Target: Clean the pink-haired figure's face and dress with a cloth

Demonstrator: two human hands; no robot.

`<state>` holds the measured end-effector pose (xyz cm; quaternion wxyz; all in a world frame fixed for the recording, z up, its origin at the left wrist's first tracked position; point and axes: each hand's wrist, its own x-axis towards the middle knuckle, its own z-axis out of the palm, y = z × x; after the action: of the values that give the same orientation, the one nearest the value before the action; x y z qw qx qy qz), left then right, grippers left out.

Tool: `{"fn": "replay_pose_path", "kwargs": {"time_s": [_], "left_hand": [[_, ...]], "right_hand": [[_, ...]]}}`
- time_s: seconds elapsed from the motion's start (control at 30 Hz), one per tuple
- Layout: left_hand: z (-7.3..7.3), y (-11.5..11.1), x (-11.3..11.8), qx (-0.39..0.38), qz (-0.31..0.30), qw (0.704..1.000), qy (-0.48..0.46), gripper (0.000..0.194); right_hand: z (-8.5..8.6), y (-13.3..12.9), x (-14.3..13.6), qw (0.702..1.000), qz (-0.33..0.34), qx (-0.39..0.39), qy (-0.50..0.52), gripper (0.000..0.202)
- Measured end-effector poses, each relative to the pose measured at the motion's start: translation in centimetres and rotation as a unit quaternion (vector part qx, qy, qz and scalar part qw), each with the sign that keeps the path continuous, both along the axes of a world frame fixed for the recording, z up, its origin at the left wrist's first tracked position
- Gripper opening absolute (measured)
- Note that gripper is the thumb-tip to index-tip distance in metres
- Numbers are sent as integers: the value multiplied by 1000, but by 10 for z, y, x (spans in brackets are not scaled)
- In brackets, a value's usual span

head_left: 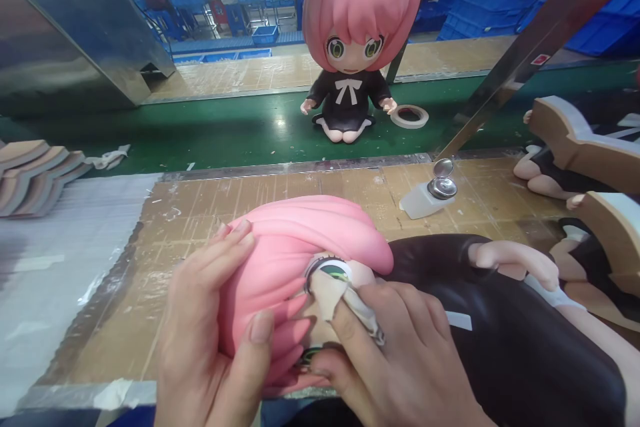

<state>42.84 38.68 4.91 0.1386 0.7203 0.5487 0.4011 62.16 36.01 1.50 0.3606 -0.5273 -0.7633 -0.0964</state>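
A doll [380,293] lies on its back at the near edge of the worktable [210,213], with its long axis going left to right: the pink-haired head is at the left and the black dress goes toward the right edge. The left hand [210,340] is closed around the pink hair from the left side, thumb on the lower locks, and it holds the head firm. The right hand [405,360] comes from the body side and pinches a small cloth [335,293] between its fingertips, pressing it against the face just beside the green eye. So the face is between both hands, and the right hand is the nearer one to the eye.

The doll looks glossy and smooth; the hair is in thick pink strands, one pale arm lies over the dress.

At the far edge of the table a small bottle with an open cap [430,193] stands. Behind it, on the green belt [225,130], a finished doll [350,47] sits upright, and a ring of tape [409,116] lies just beside it.
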Motion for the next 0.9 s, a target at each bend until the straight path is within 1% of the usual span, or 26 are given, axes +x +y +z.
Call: {"fn": "replay_pose_path", "kwargs": {"time_s": [0.13,0.23,0.3,0.4,0.5,0.57,0.7,0.77,0.8,0.83,0.87,0.9], "left_hand": [[2,-2,4,-4,10,1000,-9,47],[2,-1,6,5,7,1000,5,48],[2,1,5,5,7,1000,-7,47],[1,3,4,-4,5,999,-32,47],[0,3,2,6,0,1000,-20,48],[0,2,2,13,-3,1000,-10,49],[0,3,2,26,-20,999,-6,51],[-2,5,0,36,-28,999,-6,51],[-2,5,-2,39,-34,999,-6,50],[-3,5,-4,45,-42,998,-8,50],[-3,4,-5,51,-47,997,-12,49],[-1,2,-5,58,-50,997,-22,49]], "right_hand": [[0,-4,5,1000,-17,3,-11,31],[0,-3,1,1000,-9,-11,-18,31],[0,-2,0,1000,-4,-20,-20,33],[0,-5,5,1000,-1,-11,-16,36],[-1,-9,9,1000,-10,-21,-20,33],[-2,-7,6,1000,-12,-16,-22,30],[-1,1,0,1000,5,-15,-6,36],[3,0,5,997,37,-31,53,32],[6,-2,10,991,62,-43,107,28],[10,-7,16,978,86,-61,178,25],[15,-13,23,956,103,-88,261,24],[20,-21,31,922,113,-122,350,26]]}}
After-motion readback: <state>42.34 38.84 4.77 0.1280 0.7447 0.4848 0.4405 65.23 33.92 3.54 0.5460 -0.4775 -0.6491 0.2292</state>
